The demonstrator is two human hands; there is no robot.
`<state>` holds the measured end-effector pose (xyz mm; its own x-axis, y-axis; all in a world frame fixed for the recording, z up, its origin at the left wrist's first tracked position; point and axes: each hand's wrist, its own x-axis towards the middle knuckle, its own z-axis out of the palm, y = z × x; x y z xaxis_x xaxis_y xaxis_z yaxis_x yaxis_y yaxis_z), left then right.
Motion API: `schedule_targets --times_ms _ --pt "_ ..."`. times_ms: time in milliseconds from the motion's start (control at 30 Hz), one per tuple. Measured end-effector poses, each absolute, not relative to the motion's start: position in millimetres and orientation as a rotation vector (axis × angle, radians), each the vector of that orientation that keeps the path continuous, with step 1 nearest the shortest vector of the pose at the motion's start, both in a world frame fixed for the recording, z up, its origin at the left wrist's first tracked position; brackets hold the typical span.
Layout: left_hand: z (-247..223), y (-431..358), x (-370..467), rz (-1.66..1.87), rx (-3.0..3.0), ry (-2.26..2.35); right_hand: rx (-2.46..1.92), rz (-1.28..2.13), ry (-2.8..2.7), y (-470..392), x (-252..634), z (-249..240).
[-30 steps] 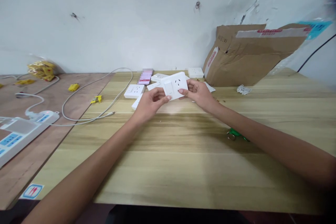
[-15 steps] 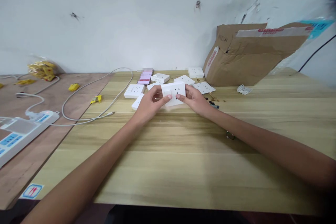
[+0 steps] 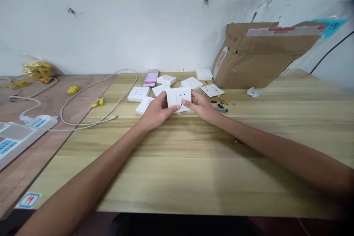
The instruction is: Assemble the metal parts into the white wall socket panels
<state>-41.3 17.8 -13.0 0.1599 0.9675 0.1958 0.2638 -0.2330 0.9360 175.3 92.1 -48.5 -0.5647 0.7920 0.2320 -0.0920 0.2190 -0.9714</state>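
Observation:
A white wall socket with a switch is held between my two hands, tilted so that its front faces me. My left hand is closed round its left side, the thumb on the lower edge. On the other side my right hand grips it, with the thumb lying on the front beside the slots. The fingers behind the socket are mostly hidden. Just beyond my hands lie several similar white sockets, among them one at the left and one at the back. A flat white plate lies right of them.
A cardboard box leans at the back right near a white plastic part. Small brass bits and a dark pen-like tool lie by my right hand. Leftward are a phone, a white cable and a power strip.
The view has shifted slightly, moving the whole scene a little left and up. My right thumb has slid left along the socket's front, and my left thumb sits lower. Both hands keep hold.

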Motion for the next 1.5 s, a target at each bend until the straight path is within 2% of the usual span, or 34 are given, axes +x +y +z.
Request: schedule_targets --times_ms 300,533,833,1300,1500 --pt "-9.4 14.8 -40.4 1.085 1.598 1.153 -0.673 1.366 -1.733 87.6 177.5 -45.3" --pt "-10.7 18.2 -44.6 1.210 1.599 1.225 -0.643 1.326 -1.737 83.6 176.5 -44.1" --pt "-8.4 18.2 -46.4 1.115 1.645 1.136 -0.654 1.256 -1.740 85.3 178.2 -44.0" --pt "-18.3 22.1 -45.2 1.121 1.523 1.263 -0.711 1.403 -1.775 86.1 179.7 -47.9" --pt "-16.4 15.7 -37.8 1.027 1.540 1.223 -0.912 1.158 -1.880 89.2 182.0 -56.5"
